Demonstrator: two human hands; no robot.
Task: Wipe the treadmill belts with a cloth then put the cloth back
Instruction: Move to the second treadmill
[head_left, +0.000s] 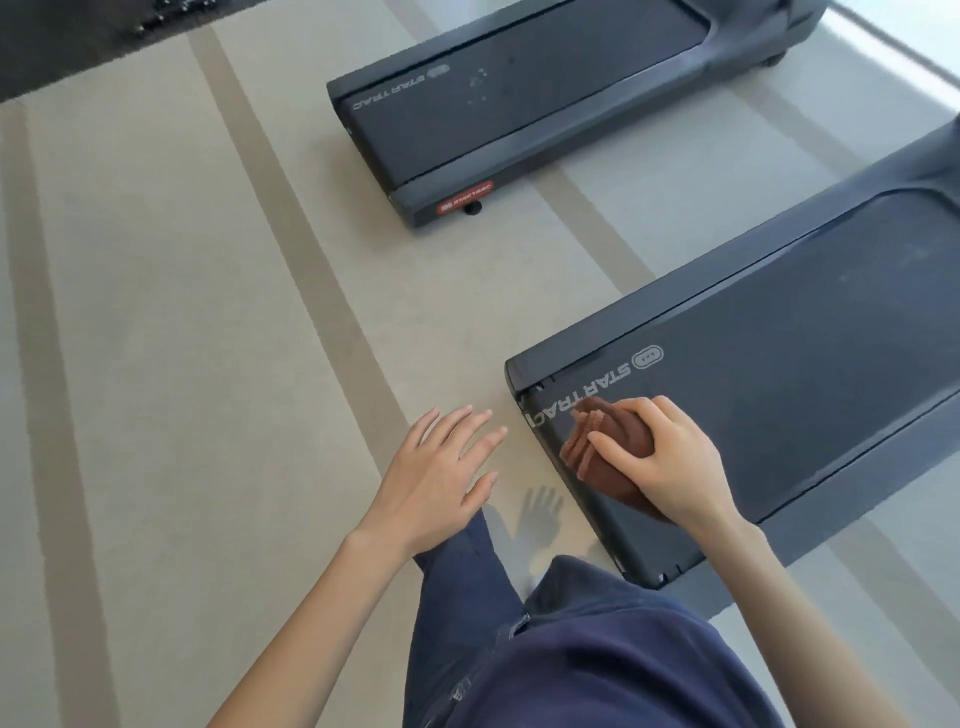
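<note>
A folded brown cloth (592, 447) lies on the rear end of the near treadmill's dark belt (779, 374), over the white brand lettering. My right hand (670, 457) grips the cloth from above, fingers curled round it, and hides its right part. My left hand (441, 478) hovers over the carpet just left of that treadmill, fingers spread and straight, holding nothing. A second treadmill's belt (498, 93) lies farther away at the top.
Beige carpet (182, 338) with darker stripes covers the floor to the left and between the two machines. My dark blue trousers (571, 649) fill the lower middle. A dark floor area (52, 41) with small black objects lies at the top left.
</note>
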